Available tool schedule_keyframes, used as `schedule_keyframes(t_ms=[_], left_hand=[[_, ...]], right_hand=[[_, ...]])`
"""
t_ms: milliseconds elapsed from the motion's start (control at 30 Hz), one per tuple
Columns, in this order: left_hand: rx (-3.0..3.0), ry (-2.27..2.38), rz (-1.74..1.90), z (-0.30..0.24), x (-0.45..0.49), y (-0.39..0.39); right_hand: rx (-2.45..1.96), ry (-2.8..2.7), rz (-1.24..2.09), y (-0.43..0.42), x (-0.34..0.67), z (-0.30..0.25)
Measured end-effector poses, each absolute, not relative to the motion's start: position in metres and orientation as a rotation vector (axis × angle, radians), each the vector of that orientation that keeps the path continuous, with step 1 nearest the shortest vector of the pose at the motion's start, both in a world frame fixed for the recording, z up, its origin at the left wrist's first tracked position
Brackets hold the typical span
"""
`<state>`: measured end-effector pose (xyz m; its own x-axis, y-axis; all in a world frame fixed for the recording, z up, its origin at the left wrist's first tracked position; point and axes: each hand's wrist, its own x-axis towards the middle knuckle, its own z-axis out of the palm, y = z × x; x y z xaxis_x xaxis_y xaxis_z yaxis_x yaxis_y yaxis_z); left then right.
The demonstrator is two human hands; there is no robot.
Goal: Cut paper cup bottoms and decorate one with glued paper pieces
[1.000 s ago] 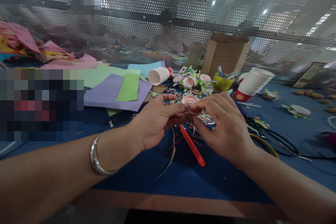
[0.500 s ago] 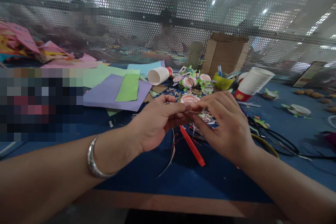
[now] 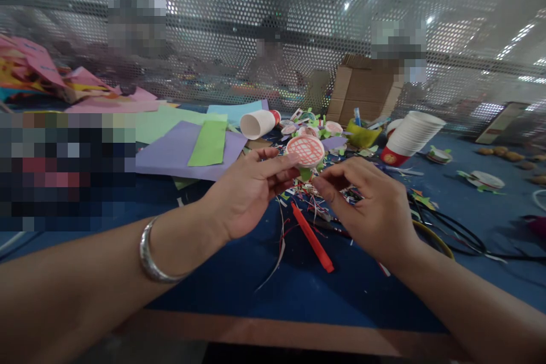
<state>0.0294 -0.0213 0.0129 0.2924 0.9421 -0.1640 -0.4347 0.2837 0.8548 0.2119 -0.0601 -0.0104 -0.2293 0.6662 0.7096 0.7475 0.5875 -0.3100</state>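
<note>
My left hand (image 3: 251, 190) pinches a small round white paper disc (image 3: 305, 151) with a red grid drawn on it, held up above the blue table (image 3: 264, 284). A small green paper piece (image 3: 305, 173) hangs under the disc. My right hand (image 3: 367, 207) is just right of it, its fingers curled and pinched near the green piece; what they hold is too small to name. A silver bangle (image 3: 149, 253) sits on my left wrist. A red pen (image 3: 313, 237) lies on the table below my hands among paper scraps.
Purple, green and blue paper sheets (image 3: 187, 145) lie at the left. A white paper cup (image 3: 257, 123) lies on its side, a stack of cups (image 3: 409, 135) at the right. Finished paper discs (image 3: 318, 131), a cardboard box (image 3: 362, 91), black cables (image 3: 447, 227) and a perforated screen (image 3: 273, 23) are behind.
My left hand has lifted the disc up and turned its red grid face into view. My right hand has drawn back slightly and lowered, off the disc.
</note>
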Motion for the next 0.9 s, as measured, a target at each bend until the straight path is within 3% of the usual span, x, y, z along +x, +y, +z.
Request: schedule_keyframes(t_ms=[300, 633, 900], left_hand=[[0.762, 0.712, 1.059, 0.004, 0.034, -0.024], [0.867, 0.665, 0.988, 0.0, 0.032, -0.023], [0.889, 0.654, 0.929, 0.006, 0.031, -0.022]], right_hand=[[-1.218, -1.846, 0.155, -0.059, 0.21, -0.01], [-1.233, -1.818, 0.241, -0.061, 0.211, -0.008], [-1.236, -1.765, 0.597, -0.058, 0.216, -0.007]])
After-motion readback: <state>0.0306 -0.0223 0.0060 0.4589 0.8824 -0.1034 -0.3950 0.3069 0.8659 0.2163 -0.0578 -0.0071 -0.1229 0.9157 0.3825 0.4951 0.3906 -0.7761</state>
